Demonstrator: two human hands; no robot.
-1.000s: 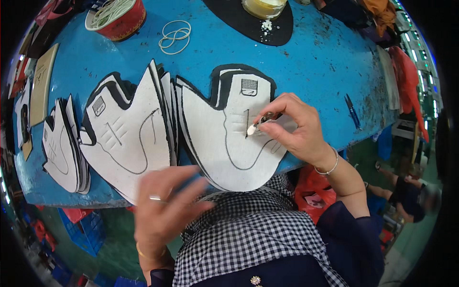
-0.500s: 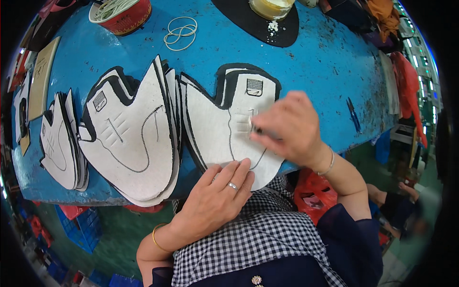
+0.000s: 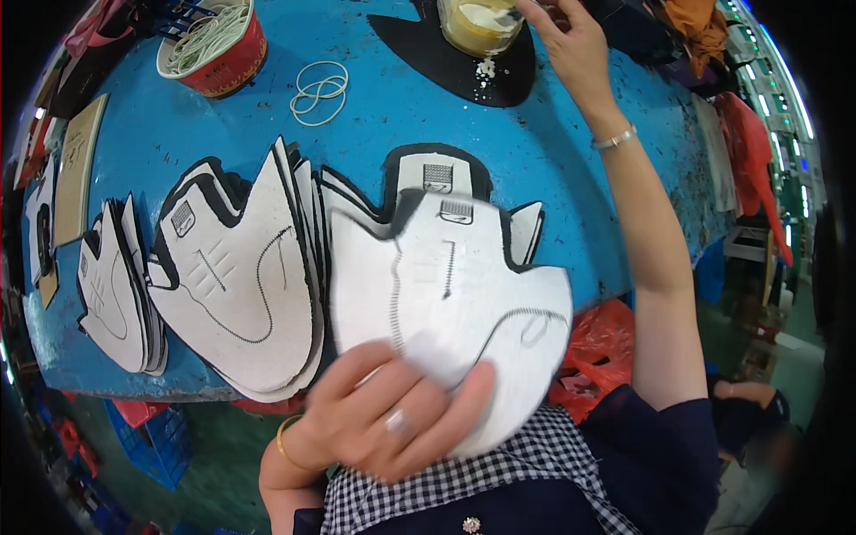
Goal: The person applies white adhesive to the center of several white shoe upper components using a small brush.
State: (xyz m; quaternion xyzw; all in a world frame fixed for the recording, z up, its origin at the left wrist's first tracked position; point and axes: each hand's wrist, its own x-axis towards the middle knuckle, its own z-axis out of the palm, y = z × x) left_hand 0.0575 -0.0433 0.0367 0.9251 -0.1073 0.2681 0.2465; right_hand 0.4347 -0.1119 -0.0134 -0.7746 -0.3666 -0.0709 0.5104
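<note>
Left hand (image 3: 392, 419) fingers (image 3: 464, 397) pinch white shoe-upper piece (image 3: 455, 294) at its near edge, lifted clear of blue surface (image 3: 553, 152), probably to free it from black-edged piece beneath. Right hand (image 3: 571, 49) stretched beyond piece to glue jar (image 3: 481, 22); fingers cropped, grip unclear. Stack of uppers (image 3: 241, 285) left of piece.

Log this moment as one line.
left hand: holds white shoe-upper piece | right hand: at glue pot | stacks on blue table
</note>
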